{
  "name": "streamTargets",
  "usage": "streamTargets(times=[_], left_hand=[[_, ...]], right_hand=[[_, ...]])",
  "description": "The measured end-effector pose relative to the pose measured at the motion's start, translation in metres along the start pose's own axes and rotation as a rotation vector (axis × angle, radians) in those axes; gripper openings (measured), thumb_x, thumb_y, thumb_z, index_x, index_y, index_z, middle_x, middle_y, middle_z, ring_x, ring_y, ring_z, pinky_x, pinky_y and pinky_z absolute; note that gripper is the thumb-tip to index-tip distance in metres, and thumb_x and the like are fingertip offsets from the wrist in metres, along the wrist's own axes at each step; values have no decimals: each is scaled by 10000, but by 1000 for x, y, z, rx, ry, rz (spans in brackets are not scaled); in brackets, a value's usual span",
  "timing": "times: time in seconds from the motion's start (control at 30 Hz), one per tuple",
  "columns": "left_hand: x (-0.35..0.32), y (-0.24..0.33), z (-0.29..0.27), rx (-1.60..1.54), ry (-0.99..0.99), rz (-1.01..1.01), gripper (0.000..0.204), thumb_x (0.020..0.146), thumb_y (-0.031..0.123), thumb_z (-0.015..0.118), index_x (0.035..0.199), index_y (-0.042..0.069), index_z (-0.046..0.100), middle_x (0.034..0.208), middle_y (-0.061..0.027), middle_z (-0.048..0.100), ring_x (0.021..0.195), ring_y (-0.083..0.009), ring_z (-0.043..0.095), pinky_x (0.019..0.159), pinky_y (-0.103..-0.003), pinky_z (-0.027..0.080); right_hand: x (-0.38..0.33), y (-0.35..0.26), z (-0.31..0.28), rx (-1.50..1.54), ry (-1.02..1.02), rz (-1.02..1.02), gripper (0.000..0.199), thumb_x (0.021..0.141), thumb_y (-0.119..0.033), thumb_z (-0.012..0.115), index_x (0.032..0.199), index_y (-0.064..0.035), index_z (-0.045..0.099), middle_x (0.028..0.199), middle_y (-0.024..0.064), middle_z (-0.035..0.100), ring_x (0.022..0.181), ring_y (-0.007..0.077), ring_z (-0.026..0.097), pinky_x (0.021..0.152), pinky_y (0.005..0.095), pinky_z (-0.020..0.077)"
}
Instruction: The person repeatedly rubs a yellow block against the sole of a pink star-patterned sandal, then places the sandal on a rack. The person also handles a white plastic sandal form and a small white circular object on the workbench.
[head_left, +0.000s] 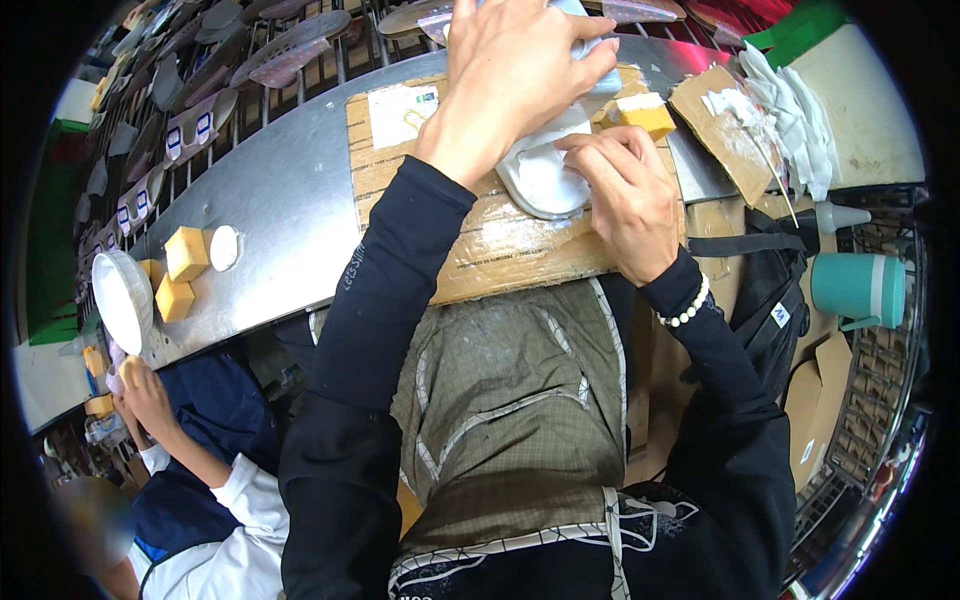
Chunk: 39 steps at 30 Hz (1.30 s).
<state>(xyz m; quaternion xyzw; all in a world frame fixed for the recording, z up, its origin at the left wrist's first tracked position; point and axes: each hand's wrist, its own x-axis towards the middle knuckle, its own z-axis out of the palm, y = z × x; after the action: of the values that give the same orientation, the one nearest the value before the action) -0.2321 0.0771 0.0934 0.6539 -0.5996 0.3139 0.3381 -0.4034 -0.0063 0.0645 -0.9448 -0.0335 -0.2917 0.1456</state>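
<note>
On a cardboard sheet point(540, 250) lies a white, sole-shaped piece point(545, 185) with a rounded near end. A light-blue part point(603, 82) shows at its far end. My left hand point(515, 75) grips that far end from above, thumb and a finger bent over the blue part; its other fingertips are cut off by the frame. My right hand point(630, 190) is closed in a pinch at the right edge of the white piece, its fingertips touching it. Whatever the pinch holds is hidden. A yellow sponge point(648, 118) sits just beyond my right hand.
Racks of sole-shaped pieces point(290, 60) stand beyond the metal table point(290, 200). At left are sponge blocks point(187, 254), a white bowl point(122, 300) and a co-worker's hands point(150, 405). White gloves point(800, 120), a cardboard piece point(722, 130) and a teal jug point(850, 288) are at right.
</note>
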Motion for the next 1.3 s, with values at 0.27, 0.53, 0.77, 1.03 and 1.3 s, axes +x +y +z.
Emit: streamTargets(times=[0.27,0.53,0.77,1.03,1.3], left_hand=[[0,3,2,37,-30,-7,317,810,262,713,1097,127,717,1131,-123,656,1088,-323,610,940,-461,466],[3,8,3,43,-75,-83,235,848,276,697,1038,146,745,1101,-117,683,1048,-292,642,910,-449,492],[6,7,4,55,-48,-109,226,835,297,704,992,144,760,1054,-115,707,1009,-286,668,907,-438,502],[4,10,0,14,-59,-142,246,836,309,702,1020,152,746,1092,-99,691,1021,-283,648,897,-446,485],[5,10,-3,-25,-68,-129,226,839,292,686,1018,160,731,1064,-94,684,986,-294,649,862,-440,492]], right_hand=[[3,12,1,20,40,-57,309,671,43,645,960,-67,636,873,61,652,925,263,612,803,377,524],[11,24,-6,244,-33,-9,189,717,53,608,866,-56,564,769,86,627,855,284,618,764,389,509],[5,18,-8,223,-21,-21,215,690,64,610,867,-48,563,791,83,599,887,282,607,768,385,508],[-6,5,-7,166,30,12,257,670,82,611,892,-42,572,854,86,611,870,287,603,768,382,508],[-16,0,-10,237,19,82,275,676,103,594,923,-18,600,876,90,630,859,292,626,775,371,512]])
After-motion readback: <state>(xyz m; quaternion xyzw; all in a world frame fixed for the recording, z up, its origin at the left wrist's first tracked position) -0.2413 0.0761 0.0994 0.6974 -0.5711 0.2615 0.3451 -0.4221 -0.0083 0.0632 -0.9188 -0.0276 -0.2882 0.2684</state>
